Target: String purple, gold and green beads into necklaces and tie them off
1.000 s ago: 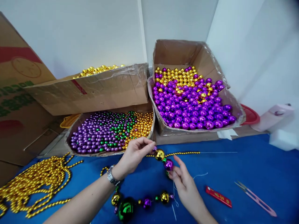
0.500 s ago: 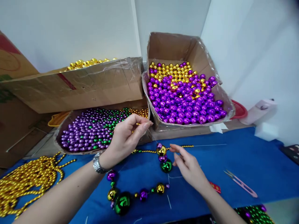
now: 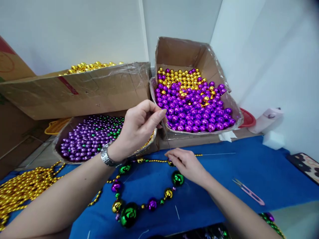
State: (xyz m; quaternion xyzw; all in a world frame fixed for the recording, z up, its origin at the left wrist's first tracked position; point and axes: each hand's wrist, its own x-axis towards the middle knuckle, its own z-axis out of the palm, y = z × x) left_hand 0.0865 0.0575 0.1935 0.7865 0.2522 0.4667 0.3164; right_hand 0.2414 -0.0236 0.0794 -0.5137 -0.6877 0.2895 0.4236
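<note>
My left hand, wearing a metal watch, is raised in front of the boxes and pinches a thin thread. That thread runs down to my right hand, whose fingers are pressed together around the upper end of the bead string. Part of a gold bead shows beside these fingers; what else they cover is hidden. Below them hangs a green bead. The string curves over the blue cloth with purple, gold and green beads, including a large green bead.
Behind stand a box of purple and gold beads and a box of small purple and green beads. Gold bead strands lie at left. Pink thread snips and a phone-like object lie at right.
My left hand has risen, drawing the thread up. My right hand has moved left and closed at the bead string. The hanging green bead now sits against the curved string's beads.
</note>
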